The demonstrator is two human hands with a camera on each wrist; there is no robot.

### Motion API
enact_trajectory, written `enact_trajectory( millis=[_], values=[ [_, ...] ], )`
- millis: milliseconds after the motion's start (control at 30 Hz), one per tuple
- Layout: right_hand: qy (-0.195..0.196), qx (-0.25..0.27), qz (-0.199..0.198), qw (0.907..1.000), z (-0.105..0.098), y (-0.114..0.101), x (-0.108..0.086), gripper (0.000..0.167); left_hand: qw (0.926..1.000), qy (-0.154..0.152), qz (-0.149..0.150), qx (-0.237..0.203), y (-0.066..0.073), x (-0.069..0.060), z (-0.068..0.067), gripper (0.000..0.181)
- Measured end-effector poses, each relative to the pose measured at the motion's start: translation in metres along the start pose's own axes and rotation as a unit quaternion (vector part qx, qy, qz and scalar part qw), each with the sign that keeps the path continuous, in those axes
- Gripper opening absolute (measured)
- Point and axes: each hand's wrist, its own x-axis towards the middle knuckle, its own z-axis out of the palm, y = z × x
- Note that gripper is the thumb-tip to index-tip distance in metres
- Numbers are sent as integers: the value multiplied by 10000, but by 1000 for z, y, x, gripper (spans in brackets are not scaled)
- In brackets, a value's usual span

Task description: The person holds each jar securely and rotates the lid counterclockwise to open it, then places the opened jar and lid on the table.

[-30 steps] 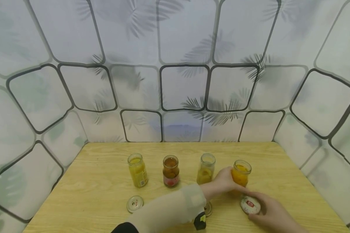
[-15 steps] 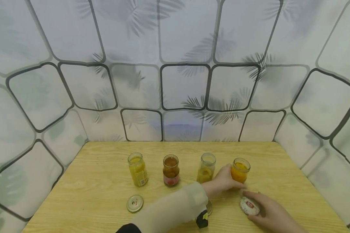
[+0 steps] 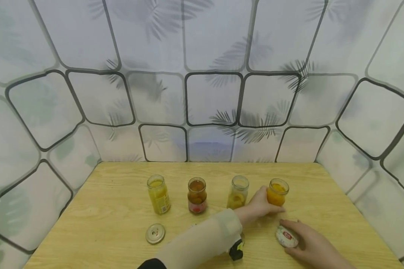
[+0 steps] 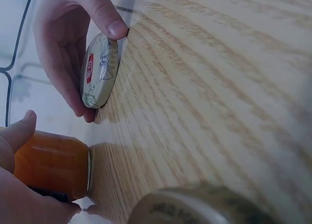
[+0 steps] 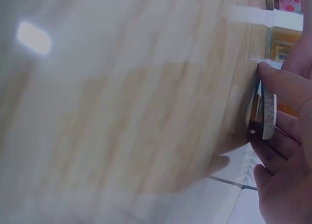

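In the head view my left hand (image 3: 260, 204) grips an open glass jar (image 3: 277, 193) of orange contents at the right of the table, with the thumb and fingers around its side. The left wrist view shows the same jar (image 4: 54, 163) standing on the wood. Just nearer to me, my right hand (image 3: 309, 242) holds a round pale lid (image 3: 286, 236) with a red label by its edges. That lid (image 5: 269, 114) is close to the tabletop in the right wrist view; I cannot tell whether it touches. A gap separates lid and jar.
Left of my hands stand three open jars: one yellow (image 3: 159, 196), one brown-red (image 3: 197, 196), one clear with yellow pieces (image 3: 238, 194). A loose lid (image 3: 155, 234) lies before the yellow jar. My left sleeve (image 3: 202, 239) crosses the table's front. Patterned fabric walls (image 3: 212, 101) enclose it.
My left hand has shifted the orange jar slightly away from me, widening the gap to the lid. The right hand and its lid have moved only slightly left.
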Motion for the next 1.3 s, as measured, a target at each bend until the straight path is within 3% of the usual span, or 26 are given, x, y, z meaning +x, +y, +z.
enact_trajectory(
  millis=[267, 500, 667, 1067, 1300],
  values=[
    [-79, -131, -74, 9999, -2, 0, 1, 69, 9997, -2, 17, 260, -1, 3, 0, 54],
    [-6, -586, -120, 9982, -1, 2, -2, 63, 9996, 40, -30, 284, 0, 1, 2, 53],
    [50, -638, -242, 9977, -2, 1, -1, 60, 9996, 67, -50, 264, 3, 0, 3, 53],
    [-300, -619, 6, 9976, -5, -2, 3, 62, 9989, 93, 29, 454, -1, 5, 6, 50],
    [-196, -709, 43, 9973, -5, -5, 5, 61, 9984, 147, 23, 543, 1, 6, 5, 52]
  ],
)
